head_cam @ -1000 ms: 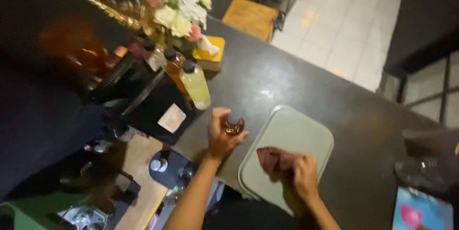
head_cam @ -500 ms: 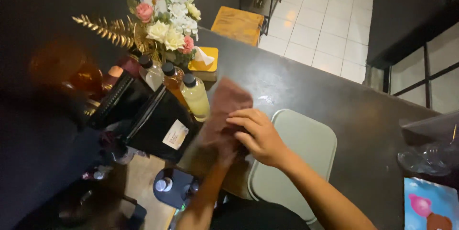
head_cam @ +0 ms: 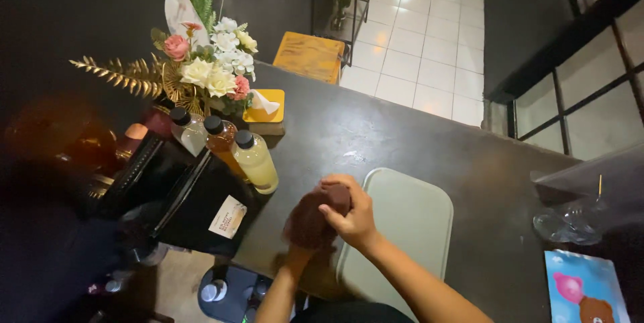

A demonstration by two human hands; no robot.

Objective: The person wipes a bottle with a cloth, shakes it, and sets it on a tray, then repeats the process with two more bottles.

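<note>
My right hand is closed over the top of a bunched brown cloth, just left of a pale green tray on the dark counter. My left hand comes up from below into the cloth. Only its wrist shows; its fingers and anything in them are hidden by the cloth.
Three capped bottles of yellow, amber and pale liquid stand left of the cloth, beside black packages and a flower arrangement. A yellow napkin holder sits behind them. Crumpled clear plastic and a colourful card lie far right.
One second ago my left hand held a small glass bare and my right held the cloth over the tray. The cloth has since moved left and now covers my left hand.
</note>
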